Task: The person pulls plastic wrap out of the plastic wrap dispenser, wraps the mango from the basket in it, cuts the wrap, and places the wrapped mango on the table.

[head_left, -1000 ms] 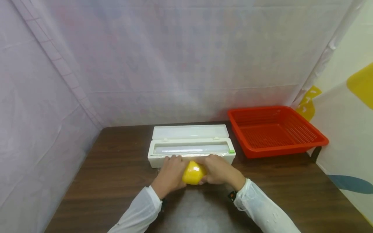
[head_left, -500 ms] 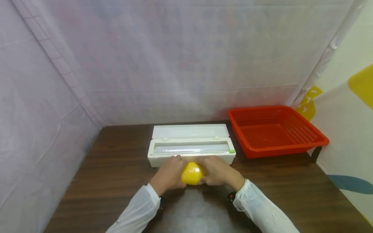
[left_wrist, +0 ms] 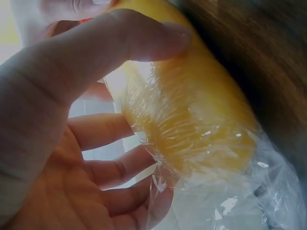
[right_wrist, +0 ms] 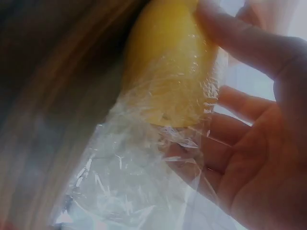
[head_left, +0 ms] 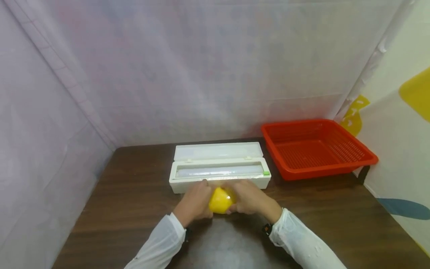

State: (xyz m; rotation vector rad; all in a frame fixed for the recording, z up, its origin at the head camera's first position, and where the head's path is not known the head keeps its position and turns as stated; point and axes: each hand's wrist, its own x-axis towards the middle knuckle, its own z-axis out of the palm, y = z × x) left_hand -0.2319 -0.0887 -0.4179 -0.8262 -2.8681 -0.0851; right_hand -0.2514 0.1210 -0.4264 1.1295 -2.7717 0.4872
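Note:
A smooth yellow rounded thing, like a fruit or vegetable, is between both hands in front of the white wrap box. Clear plastic wrap clings to it in wrinkles and hangs loose past its ends. My left hand grips its left side, the thumb lying over the yellow surface in the left wrist view and the fingers curving around the far side. From the right, my right hand holds it likewise; the right wrist view shows loose film beside the palm. The thing's far side is hidden.
Behind the hands stands the white wrap box, its lid raised, with a roll of film inside and a green slider. A red plastic basket sits at the back right of the brown table.
The yellow thing has shifted slightly left and turned a little between the hands. My left fingers look more tightly curled than a second ago. Box and basket stay in place.

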